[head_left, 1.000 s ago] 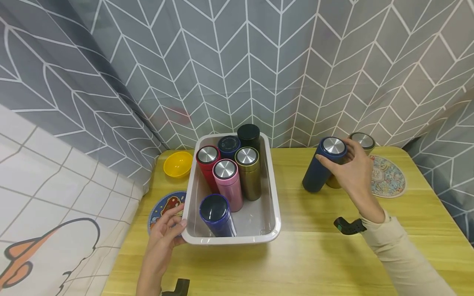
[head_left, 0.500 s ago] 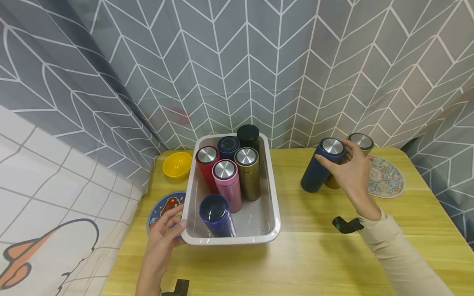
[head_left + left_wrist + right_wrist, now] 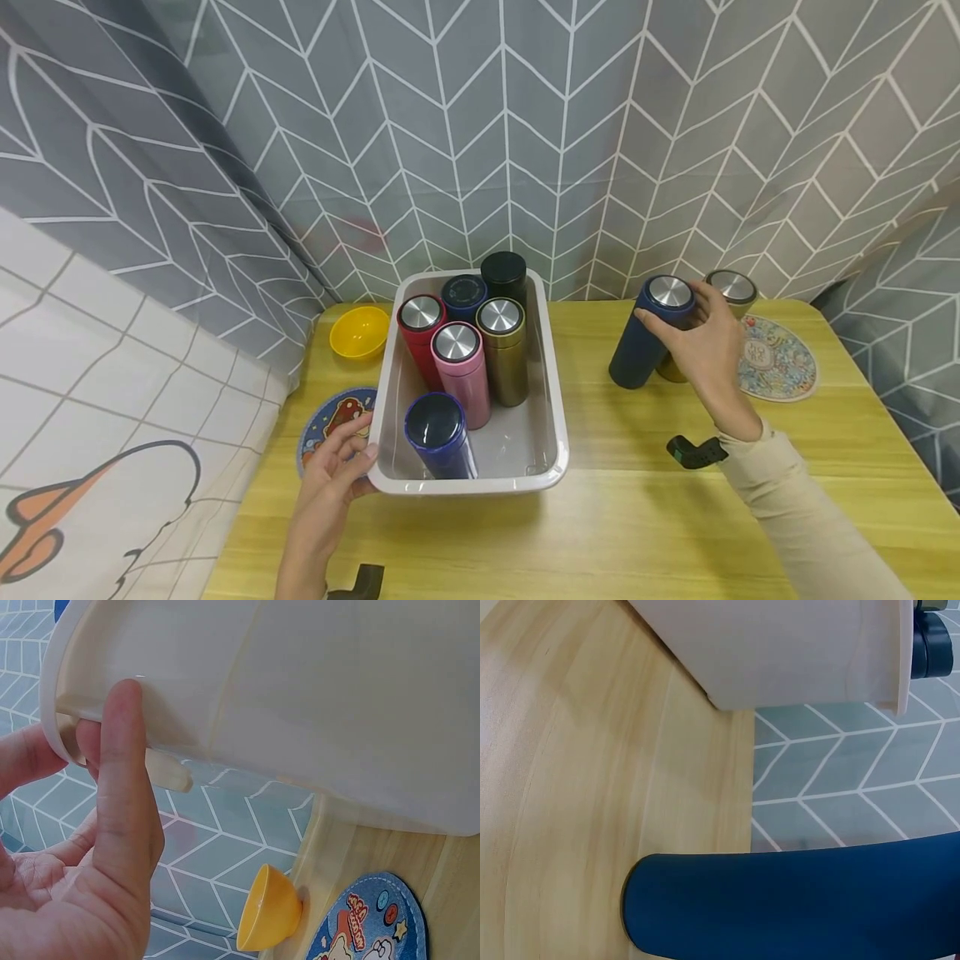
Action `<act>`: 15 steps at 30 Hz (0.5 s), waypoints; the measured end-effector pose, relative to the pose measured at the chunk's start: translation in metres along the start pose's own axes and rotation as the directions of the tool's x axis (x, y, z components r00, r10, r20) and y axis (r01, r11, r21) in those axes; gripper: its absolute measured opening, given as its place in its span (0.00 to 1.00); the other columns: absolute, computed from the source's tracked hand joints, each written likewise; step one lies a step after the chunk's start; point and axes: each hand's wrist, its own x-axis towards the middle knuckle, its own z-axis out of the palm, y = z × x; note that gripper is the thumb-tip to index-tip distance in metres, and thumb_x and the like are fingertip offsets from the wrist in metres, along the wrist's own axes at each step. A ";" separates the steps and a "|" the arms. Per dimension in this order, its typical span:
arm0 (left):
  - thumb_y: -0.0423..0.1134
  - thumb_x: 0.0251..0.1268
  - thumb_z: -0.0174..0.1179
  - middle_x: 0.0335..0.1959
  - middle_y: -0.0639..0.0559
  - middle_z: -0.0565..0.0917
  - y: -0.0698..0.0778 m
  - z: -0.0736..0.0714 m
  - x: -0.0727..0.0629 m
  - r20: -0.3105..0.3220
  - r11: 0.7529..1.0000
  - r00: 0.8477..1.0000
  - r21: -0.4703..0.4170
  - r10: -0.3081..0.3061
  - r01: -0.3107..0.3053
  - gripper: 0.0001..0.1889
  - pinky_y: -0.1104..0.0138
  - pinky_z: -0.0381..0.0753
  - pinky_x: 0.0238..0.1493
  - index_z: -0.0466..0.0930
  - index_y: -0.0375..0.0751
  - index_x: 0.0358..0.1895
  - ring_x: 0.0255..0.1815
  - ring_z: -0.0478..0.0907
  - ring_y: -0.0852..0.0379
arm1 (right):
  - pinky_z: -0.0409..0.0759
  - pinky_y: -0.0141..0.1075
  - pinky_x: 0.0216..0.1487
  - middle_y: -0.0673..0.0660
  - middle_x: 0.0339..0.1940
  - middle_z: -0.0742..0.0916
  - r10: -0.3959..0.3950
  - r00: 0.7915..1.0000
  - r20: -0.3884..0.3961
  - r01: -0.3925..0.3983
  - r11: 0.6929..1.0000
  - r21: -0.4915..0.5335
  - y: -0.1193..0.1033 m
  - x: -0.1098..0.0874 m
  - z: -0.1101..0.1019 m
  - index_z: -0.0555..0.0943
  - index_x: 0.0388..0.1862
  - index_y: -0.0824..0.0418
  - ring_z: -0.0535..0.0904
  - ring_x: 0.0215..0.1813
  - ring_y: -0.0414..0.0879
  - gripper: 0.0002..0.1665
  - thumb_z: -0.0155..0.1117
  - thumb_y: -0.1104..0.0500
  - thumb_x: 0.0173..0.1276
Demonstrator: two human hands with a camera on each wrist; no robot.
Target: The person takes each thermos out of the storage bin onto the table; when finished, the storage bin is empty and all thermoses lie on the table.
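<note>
"First entry?"

"Navy bottle (image 3: 637, 354), one, silver-topped. Location: over the counter (image 3: 600, 525), at three o'clock from the grey tub (image 3: 558, 408). Long axis: roughly upright, cap uppermost. Base resting or raised slightly: cannot tell from here."

"Nearer hand?"

"Right hand (image 3: 705, 342), in contact, reaching in from about five o'clock. Bottle lies at ten o'clock from the palm. Governing relation, by my judgement: tub at nine o'clock from the bottle, a strip of counter between the two."

"Right fingers, condition?"

"Gripping the navy bottle by its upper end. Thumb on the near side, the rest round the far side, parted by the bottle's own width."

"Neighbours?"

"Bronze bottle (image 3: 733, 286), one, at two o'clock, just beside, partly hidden by the hand. Touching the fingers or not: cannot tell."

"Left hand (image 3: 330, 467)?"

"At the tub's eight o'clock corner. Thumb at the rim, fingers against the outer wall, one lying nearly straight along it; the edge is held between."

"Contents of the tub?"

"Bottles, six, all standing. Black bottle (image 3: 504, 279), one o'clock. Dark blue bottle (image 3: 463, 293), twelve. Red bottle (image 3: 417, 337), eleven. Gold bottle (image 3: 507, 362), two. Pink bottle (image 3: 467, 385), near the centre. Bright blue bottle (image 3: 447, 454), seven."

"Outside it?"

"Yellow bowl (image 3: 360, 333), one, at ten o'clock."
</note>
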 end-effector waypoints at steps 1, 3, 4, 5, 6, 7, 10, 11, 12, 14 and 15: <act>0.28 0.74 0.51 0.35 0.58 0.82 0.000 0.000 0.000 -0.003 1.000 1.000 0.002 -0.006 0.006 0.21 0.65 0.89 0.34 0.71 0.44 0.67 0.35 0.84 0.62 | 0.82 0.47 0.62 0.61 0.68 0.81 -0.003 1.000 -0.001 0.003 1.000 -0.001 0.000 0.000 0.000 0.70 0.72 0.57 0.82 0.63 0.59 0.50 0.81 0.47 0.53; 0.28 0.74 0.51 0.35 0.58 0.82 0.000 0.000 0.000 -0.004 1.000 1.000 0.003 -0.010 0.010 0.21 0.65 0.89 0.34 0.70 0.42 0.67 0.35 0.84 0.62 | 0.82 0.47 0.63 0.61 0.68 0.81 -0.004 1.000 0.003 0.004 1.000 -0.004 0.001 0.001 0.001 0.70 0.72 0.56 0.82 0.63 0.59 0.50 0.81 0.47 0.53; 0.28 0.74 0.51 0.35 0.58 0.82 0.000 0.000 -0.001 -0.005 1.000 1.000 0.001 -0.010 0.010 0.21 0.65 0.89 0.34 0.70 0.42 0.67 0.35 0.85 0.62 | 0.82 0.47 0.63 0.61 0.68 0.81 -0.005 1.000 0.005 0.005 1.000 -0.001 0.001 0.001 0.001 0.70 0.72 0.56 0.82 0.63 0.59 0.50 0.81 0.47 0.53; 0.28 0.74 0.51 0.35 0.58 0.82 0.000 0.000 -0.001 -0.004 1.000 1.000 -0.003 -0.009 0.009 0.21 0.65 0.89 0.34 0.70 0.43 0.67 0.35 0.85 0.62 | 0.82 0.46 0.64 0.61 0.68 0.81 -0.007 1.000 0.007 0.007 1.000 0.002 0.001 0.001 0.001 0.70 0.72 0.56 0.82 0.64 0.59 0.50 0.82 0.47 0.52; 0.28 0.74 0.51 0.35 0.58 0.82 0.000 0.000 -0.001 -0.002 1.000 1.000 -0.009 -0.002 0.002 0.21 0.65 0.89 0.34 0.71 0.43 0.67 0.35 0.85 0.62 | 0.82 0.45 0.64 0.61 0.68 0.81 -0.010 1.000 0.008 0.010 1.000 0.004 0.001 0.001 0.001 0.70 0.72 0.56 0.82 0.64 0.59 0.50 0.82 0.47 0.52; 0.28 0.74 0.51 0.35 0.58 0.82 0.000 0.000 -0.001 0.000 1.000 1.000 -0.015 0.005 -0.005 0.21 0.65 0.89 0.34 0.71 0.43 0.67 0.35 0.85 0.62 | 0.82 0.45 0.64 0.61 0.68 0.81 -0.013 1.000 0.011 0.013 1.000 0.007 0.001 0.001 0.001 0.70 0.72 0.56 0.82 0.64 0.59 0.50 0.82 0.48 0.52; 0.27 0.74 0.51 0.35 0.58 0.82 -0.001 0.000 -0.002 0.003 1.000 1.000 -0.023 0.014 -0.014 0.21 0.65 0.89 0.34 0.72 0.45 0.66 0.35 0.84 0.62 | 0.81 0.45 0.65 0.61 0.68 0.81 -0.018 1.000 0.012 0.017 1.000 0.017 0.001 0.000 0.001 0.70 0.72 0.55 0.81 0.65 0.59 0.49 0.82 0.48 0.53; 0.27 0.74 0.51 0.35 0.58 0.82 -0.001 0.000 -0.002 0.004 1.000 1.000 -0.024 0.014 -0.014 0.21 0.65 0.89 0.34 0.72 0.45 0.66 0.35 0.84 0.62 | 0.81 0.44 0.65 0.62 0.68 0.81 -0.018 1.000 0.013 0.018 1.000 0.018 0.000 0.000 0.001 0.70 0.73 0.55 0.81 0.65 0.59 0.49 0.81 0.48 0.53; 0.27 0.74 0.51 0.35 0.58 0.82 0.000 0.000 -0.002 0.004 1.000 1.000 -0.024 0.015 -0.015 0.21 0.65 0.88 0.34 0.72 0.45 0.66 0.35 0.84 0.62 | 0.81 0.45 0.65 0.61 0.68 0.81 -0.019 1.000 0.012 0.018 1.000 0.021 0.000 -0.001 0.001 0.70 0.73 0.55 0.81 0.65 0.59 0.49 0.81 0.48 0.53; 0.27 0.74 0.51 0.35 0.58 0.82 0.000 0.000 -0.001 0.006 1.000 1.000 -0.025 0.017 -0.017 0.21 0.65 0.89 0.34 0.72 0.45 0.66 0.35 0.84 0.62 | 0.81 0.42 0.65 0.61 0.68 0.81 -0.017 1.000 0.008 0.017 0.999 0.029 -0.001 -0.002 0.001 0.70 0.73 0.54 0.80 0.66 0.57 0.49 0.81 0.48 0.54; 0.27 0.74 0.51 0.35 0.58 0.82 0.000 0.000 -0.001 0.008 1.000 1.000 -0.025 0.017 -0.017 0.21 0.65 0.88 0.34 0.72 0.45 0.66 0.35 0.84 0.62 | 0.81 0.41 0.65 0.61 0.67 0.81 -0.015 1.000 0.006 0.015 0.999 0.030 -0.001 -0.003 0.001 0.70 0.73 0.53 0.80 0.66 0.57 0.49 0.81 0.47 0.54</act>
